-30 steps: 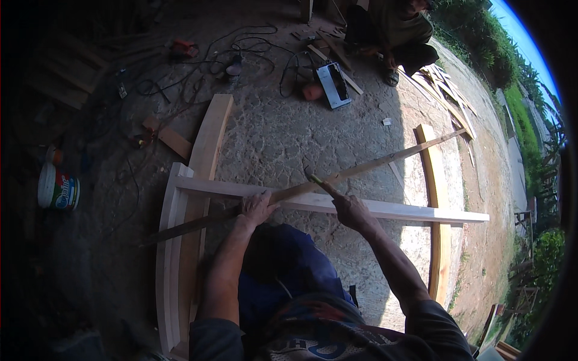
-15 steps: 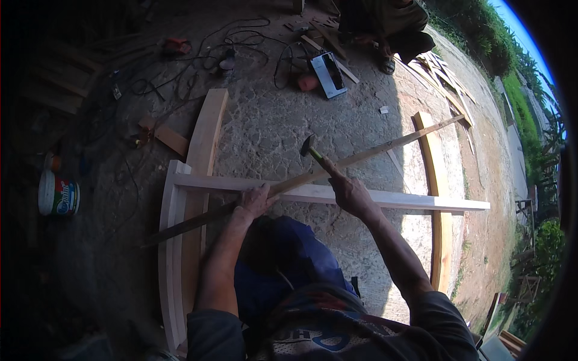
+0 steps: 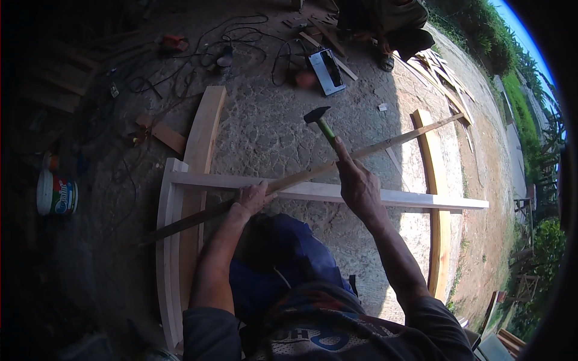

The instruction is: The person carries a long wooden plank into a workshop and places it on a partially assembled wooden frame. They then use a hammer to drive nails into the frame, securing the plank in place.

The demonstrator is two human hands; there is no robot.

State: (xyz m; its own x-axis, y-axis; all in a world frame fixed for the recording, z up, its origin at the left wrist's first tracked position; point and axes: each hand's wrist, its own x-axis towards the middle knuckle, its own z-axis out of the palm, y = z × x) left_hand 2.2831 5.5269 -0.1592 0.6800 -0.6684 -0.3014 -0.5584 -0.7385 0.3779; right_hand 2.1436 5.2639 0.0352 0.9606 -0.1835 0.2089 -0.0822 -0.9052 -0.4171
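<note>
My right hand is closed round the green handle of a hammer, whose dark head is up beyond the long thin wooden strip. With fingers wrapped over it, my left hand grips that strip near where it crosses a pale planed beam. The strip slants from the dark lower left to the sunlit upper right. The beam runs left to right, and its left end meets another pale timber. Whether a nail is in the strip cannot be made out.
Thick boards lie under the beam, one on the left and one on the right. A paint bucket stands far left. Beyond are cables, a white and black device, scrap strips and another person.
The hammer has risen away from the strip, its head turning, and my right hand has shifted slightly to the right. My left hand stays on the strip.
</note>
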